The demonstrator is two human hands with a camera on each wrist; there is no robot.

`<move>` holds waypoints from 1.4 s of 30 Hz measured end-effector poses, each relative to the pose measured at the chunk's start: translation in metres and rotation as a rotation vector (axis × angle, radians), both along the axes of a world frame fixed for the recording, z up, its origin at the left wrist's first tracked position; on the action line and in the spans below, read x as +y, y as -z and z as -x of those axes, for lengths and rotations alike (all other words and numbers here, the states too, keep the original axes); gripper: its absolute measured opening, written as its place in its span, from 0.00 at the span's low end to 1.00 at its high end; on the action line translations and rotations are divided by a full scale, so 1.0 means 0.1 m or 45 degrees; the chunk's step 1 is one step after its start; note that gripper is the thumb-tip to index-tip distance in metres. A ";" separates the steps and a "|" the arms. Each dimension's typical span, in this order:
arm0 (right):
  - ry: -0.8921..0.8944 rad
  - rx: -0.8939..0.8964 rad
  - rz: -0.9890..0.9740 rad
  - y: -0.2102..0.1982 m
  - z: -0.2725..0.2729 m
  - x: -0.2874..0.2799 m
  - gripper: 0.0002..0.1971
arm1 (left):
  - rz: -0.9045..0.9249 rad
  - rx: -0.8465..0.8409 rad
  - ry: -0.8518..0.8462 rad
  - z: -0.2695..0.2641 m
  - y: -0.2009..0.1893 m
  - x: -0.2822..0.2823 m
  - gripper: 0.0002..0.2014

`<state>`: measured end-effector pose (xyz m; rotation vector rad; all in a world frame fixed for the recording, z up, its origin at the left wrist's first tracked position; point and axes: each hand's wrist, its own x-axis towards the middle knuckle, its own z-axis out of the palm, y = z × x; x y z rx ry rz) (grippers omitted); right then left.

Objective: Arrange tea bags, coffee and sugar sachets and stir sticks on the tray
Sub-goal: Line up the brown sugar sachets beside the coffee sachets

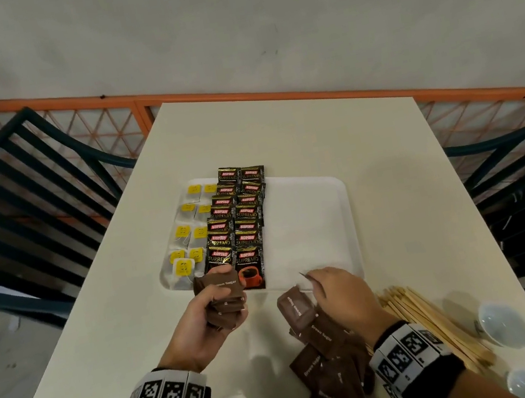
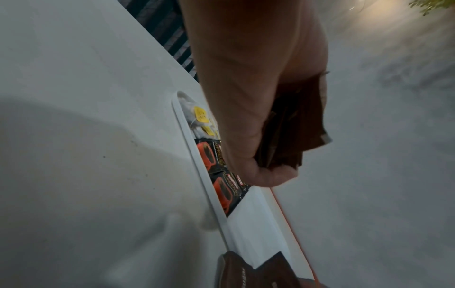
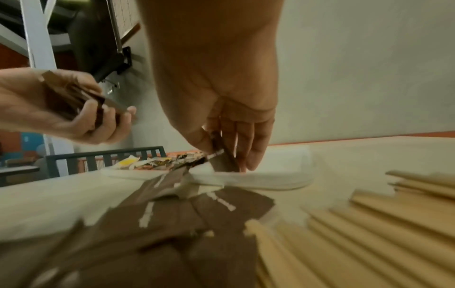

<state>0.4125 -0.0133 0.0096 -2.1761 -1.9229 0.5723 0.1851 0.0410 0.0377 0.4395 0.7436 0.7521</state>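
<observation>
Step in hand: While my left hand [image 1: 202, 323] keeps a fanned bundle of brown sugar sachets [image 1: 222, 301] just short of the tray's near edge, my job, as I judge it, is to start a sugar column on the bare right half.
Sugar sachet: one brown sachet [image 3: 222, 159] is pinched between my right thumb and fingertips, hanging edge-down at the tray's near rim.
Right hand [image 1: 339, 293]: fingers pointing down, closed on that single sachet; it is over the loose pile.
Left hand grip: fingers curled round the bundle, thumb pressed on top.
Doing it well: I should lay the sachet flat just beside the coffee, text facing one way, and overlap each next one evenly as the coffee rows do; feed one at a time from the bundle so none slip.
Loose pile [image 1: 331, 371]: more brown sachets lie on the table between my wrists, overlapping.
Tray [image 1: 325, 209]: white, shallow; tea bags [image 1: 188, 239] with yellow tags fill the left strip, black coffee sachets [image 1: 240, 220] sit in two overlapping columns beside them; the right part holds nothing.
Stir sticks [image 1: 431, 323]: heaped on the table to my right, off the tray.
Beyond: two small white bowls [image 1: 502, 323] near the sticks.
</observation>
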 end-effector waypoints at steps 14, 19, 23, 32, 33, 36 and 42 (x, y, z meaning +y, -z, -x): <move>0.123 1.156 -0.064 -0.53 0.54 0.05 0.07 | -0.196 0.197 0.267 -0.15 -0.02 -0.10 0.34; 0.100 0.639 -0.072 -0.31 0.40 0.02 0.04 | -0.225 0.296 0.155 -0.06 0.02 -0.10 0.26; 0.087 0.192 0.090 -0.11 0.31 -0.08 0.10 | -0.267 0.269 0.123 0.02 0.00 -0.10 0.29; 0.110 0.446 0.143 -0.10 0.39 -0.08 0.22 | -0.341 0.261 0.173 0.05 -0.04 -0.07 0.29; 0.108 0.519 0.140 -0.14 0.38 -0.07 0.27 | -0.346 0.272 0.167 0.06 -0.04 -0.06 0.28; 0.155 0.703 0.105 -0.25 0.35 -0.02 0.28 | -0.355 0.328 0.176 0.09 -0.04 -0.01 0.27; 0.504 1.411 -0.062 -0.49 0.49 0.13 0.10 | -0.365 0.368 0.255 0.08 -0.07 0.07 0.20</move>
